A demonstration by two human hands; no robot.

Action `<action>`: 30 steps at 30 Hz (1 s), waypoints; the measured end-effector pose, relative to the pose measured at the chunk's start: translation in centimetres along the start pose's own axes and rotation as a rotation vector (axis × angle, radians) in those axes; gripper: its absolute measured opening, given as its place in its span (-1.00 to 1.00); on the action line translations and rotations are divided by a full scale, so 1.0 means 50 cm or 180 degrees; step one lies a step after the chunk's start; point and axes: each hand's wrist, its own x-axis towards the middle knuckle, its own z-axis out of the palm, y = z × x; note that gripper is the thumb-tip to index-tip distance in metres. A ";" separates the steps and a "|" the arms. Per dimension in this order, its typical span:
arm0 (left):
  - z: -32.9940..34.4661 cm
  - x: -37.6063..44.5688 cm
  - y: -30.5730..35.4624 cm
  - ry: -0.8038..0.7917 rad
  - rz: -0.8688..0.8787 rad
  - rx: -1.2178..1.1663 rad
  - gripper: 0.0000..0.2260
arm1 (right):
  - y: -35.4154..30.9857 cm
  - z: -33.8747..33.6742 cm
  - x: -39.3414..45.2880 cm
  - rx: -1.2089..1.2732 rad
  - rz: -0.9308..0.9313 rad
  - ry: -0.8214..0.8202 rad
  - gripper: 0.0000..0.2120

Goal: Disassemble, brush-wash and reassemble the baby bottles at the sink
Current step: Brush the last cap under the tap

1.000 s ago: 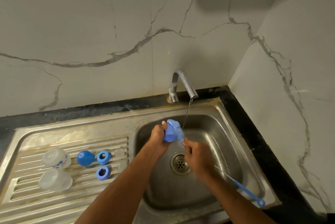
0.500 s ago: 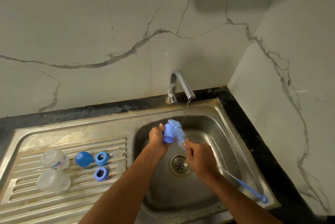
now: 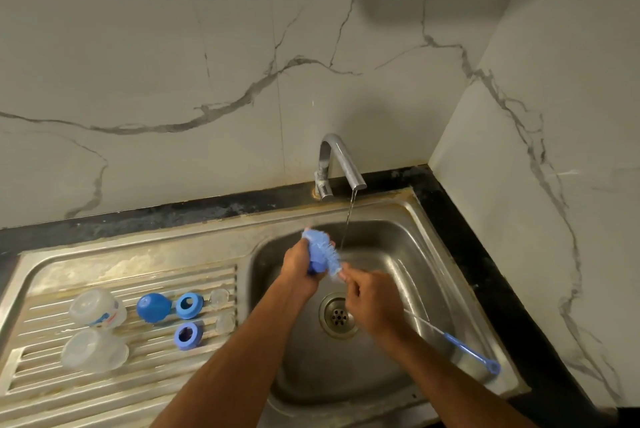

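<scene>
Over the sink my left hand holds a blue cap while my right hand pinches the brush wire just below the bristles, which lie against the cap beside the tap's thin stream. On the drainboard lie two clear bottles, another cap, two blue rings and two clear teats.

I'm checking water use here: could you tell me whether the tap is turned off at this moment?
No, a thin stream of water runs from the tap into the sink.

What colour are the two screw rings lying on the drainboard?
Both screw rings are blue with dark centre holes, seen in the head view.
</scene>
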 end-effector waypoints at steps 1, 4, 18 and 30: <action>0.005 -0.008 -0.002 0.0040 -0.0065 -0.0075 -0.65 | 0.005 0.000 0.005 0.0018 0.0145 0.0022 -0.83; 0.000 0.001 0.003 -0.0006 -0.0038 -0.0264 -0.57 | -0.005 0.002 -0.002 0.0056 -0.0065 -0.0010 -0.83; 0.007 -0.023 0.003 -0.0100 -0.0234 0.0000 -0.63 | 0.007 -0.013 0.013 -0.0002 0.0111 0.0264 -0.77; 0.002 -0.006 0.020 -0.0325 -0.0306 -0.0217 -0.46 | 0.001 -0.010 -0.012 0.0188 -0.0389 0.0199 -0.75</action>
